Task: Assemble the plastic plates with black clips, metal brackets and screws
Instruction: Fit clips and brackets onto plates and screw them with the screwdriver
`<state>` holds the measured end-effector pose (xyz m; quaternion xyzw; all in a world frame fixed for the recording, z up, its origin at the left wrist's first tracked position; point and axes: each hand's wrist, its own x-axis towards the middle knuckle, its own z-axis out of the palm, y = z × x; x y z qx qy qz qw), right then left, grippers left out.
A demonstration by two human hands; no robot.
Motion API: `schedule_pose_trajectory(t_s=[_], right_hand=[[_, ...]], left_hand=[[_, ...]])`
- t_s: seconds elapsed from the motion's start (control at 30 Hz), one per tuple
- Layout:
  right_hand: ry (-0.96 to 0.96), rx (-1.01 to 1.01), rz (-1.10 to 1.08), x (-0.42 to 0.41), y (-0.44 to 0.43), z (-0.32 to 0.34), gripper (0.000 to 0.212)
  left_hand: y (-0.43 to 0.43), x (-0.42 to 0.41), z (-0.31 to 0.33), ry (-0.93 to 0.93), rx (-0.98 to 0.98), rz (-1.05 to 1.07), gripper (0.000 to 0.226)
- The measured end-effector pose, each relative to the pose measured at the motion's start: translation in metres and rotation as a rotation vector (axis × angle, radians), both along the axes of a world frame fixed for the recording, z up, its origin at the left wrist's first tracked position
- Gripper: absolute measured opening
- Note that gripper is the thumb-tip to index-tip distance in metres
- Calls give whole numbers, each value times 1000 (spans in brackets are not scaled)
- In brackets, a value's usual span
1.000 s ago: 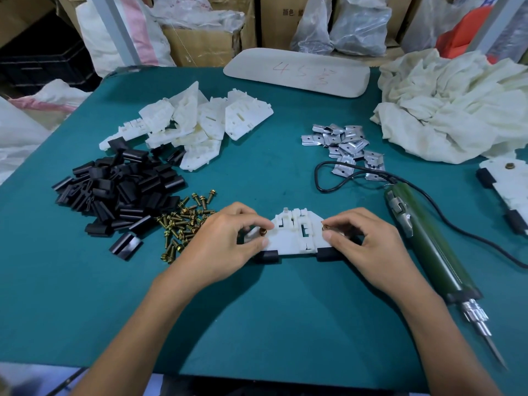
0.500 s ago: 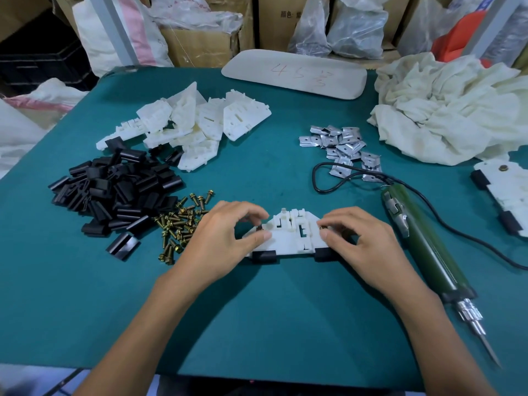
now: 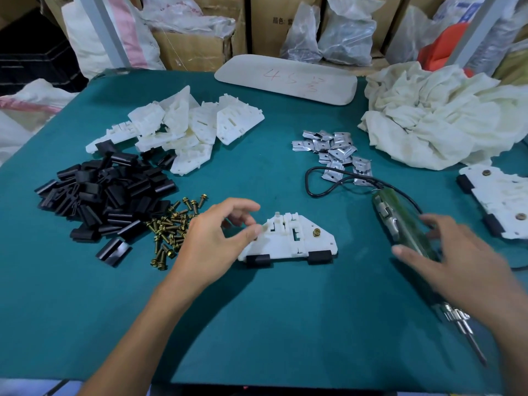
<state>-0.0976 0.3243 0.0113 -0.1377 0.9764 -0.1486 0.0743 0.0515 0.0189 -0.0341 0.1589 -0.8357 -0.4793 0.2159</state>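
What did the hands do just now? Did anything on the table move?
The right hand let go of the plastic plate and swung right to the green screwdriver, fingers and thumb either side of it; blur hides whether it grips yet. That uncovers a screw in the plate's right side. The left hand stays at the plate's left end, thumb touching it. The plate has not moved.

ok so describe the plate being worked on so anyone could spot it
On the green table, look front and centre, beside the left hand. One white plastic plate lies alone there; unlike the loose plates piled behind, it carries two black clips on its near edge and a brass screw.
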Motion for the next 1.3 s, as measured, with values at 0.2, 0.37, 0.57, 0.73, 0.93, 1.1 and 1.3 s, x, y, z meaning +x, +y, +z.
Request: schedule_pose_trajectory(t_s=[0.2,0.37,0.57,0.73,0.93,1.1,1.3], right_hand=[[-151,-148,-133,-10,3,-8,45],[-761,-1183,-245,-7,6,-15,50],[-1007,-1813,-117,3,-22,7,57],[-894,-1982,-64,1,-48,17,60],[-883,-2038,-58,3,-61,24,49],[-806,-2018,-57,8,-86,19,36],[-593,-1874,76,-5,-104,36,49]], left_hand=[[4,-29,10,72,91,-13,23],[4,-37,-1,105,143,35,22],[6,-33,-7,91,146,149,28],[15,-30,-6,-37,-101,-10,36],[17,-32,-15,-314,-454,-266,103],[18,-33,-16,-301,-430,-253,103],[18,-32,-14,-292,-385,-258,97]])
